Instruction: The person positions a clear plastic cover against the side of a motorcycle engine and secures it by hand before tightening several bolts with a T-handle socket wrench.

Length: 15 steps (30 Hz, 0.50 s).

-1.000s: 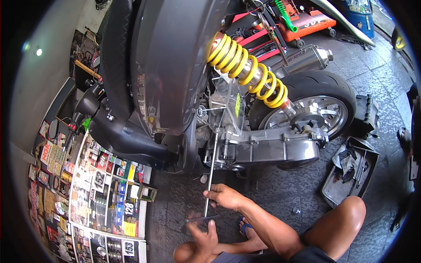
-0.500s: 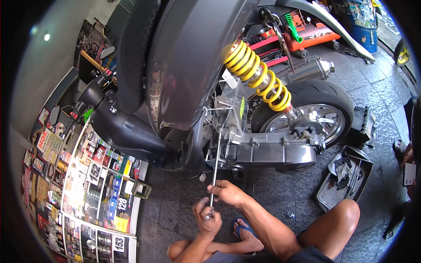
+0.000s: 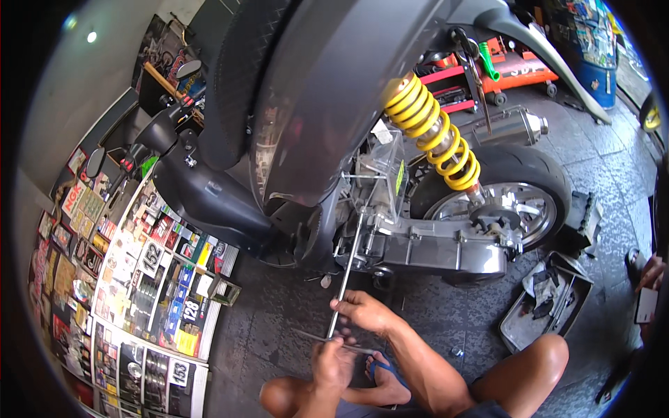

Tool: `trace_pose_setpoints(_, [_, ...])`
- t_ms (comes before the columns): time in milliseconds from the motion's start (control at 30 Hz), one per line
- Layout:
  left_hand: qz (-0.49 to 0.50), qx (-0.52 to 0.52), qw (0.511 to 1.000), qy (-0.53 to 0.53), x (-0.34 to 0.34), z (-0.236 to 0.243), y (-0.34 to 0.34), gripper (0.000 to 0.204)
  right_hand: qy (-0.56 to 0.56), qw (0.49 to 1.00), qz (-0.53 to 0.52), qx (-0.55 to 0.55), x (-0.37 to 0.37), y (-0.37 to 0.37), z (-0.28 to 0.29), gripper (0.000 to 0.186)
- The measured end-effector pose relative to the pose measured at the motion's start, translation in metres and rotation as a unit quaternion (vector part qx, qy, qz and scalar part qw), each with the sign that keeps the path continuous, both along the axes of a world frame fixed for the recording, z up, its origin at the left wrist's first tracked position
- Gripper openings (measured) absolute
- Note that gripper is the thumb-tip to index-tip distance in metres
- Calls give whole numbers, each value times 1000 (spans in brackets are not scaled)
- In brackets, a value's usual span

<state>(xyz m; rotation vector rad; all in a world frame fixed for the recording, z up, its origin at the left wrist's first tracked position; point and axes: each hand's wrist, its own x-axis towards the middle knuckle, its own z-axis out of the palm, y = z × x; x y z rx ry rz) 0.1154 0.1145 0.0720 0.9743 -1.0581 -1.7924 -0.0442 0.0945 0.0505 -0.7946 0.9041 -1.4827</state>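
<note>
A long steel T-handle wrench [image 3: 350,273] runs from the engine area [image 3: 369,216] of a dark grey scooter down to my hands. My right hand [image 3: 362,311] is closed around its shaft, thumb and fingers pinching it partway down. At the lower end my left hand [image 3: 331,364] is closed at the wrench's crossbar, partly smeared by motion. The crossbar sticks out on both sides of that hand. The wrench's far tip meets the casing beside the swingarm cover [image 3: 446,254]; the fastener there is too small to make out.
A yellow shock spring [image 3: 435,132] stands above the rear wheel [image 3: 529,174]. On the right, a metal tray [image 3: 516,327] holds rags and tools. Another person's hand [image 3: 651,272] is near a phone at the right edge. A stocked display cabinet [image 3: 150,279] stands left.
The view has shifted, so the scooter sits farther right. My left hand has turned and moved slightly lower at the wrench's end, and the crossbar now shows. My right hand stays on the shaft.
</note>
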Motion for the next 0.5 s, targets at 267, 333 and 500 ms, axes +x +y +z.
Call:
trace_pose_setpoints(267, [-38,-442,812,-378,17,-3,-15,31,-24,1000,9,-10,6,0,-11,28])
trace_pose_setpoints(333, [-149,-209,954,-157,9,10,-9,36,-24,999,23,-24,1,0,-14,28])
trace_pose_setpoints(500, [-247,22,965,89,8,14,-32,30,-75,996,35,-28,5,5,8,29])
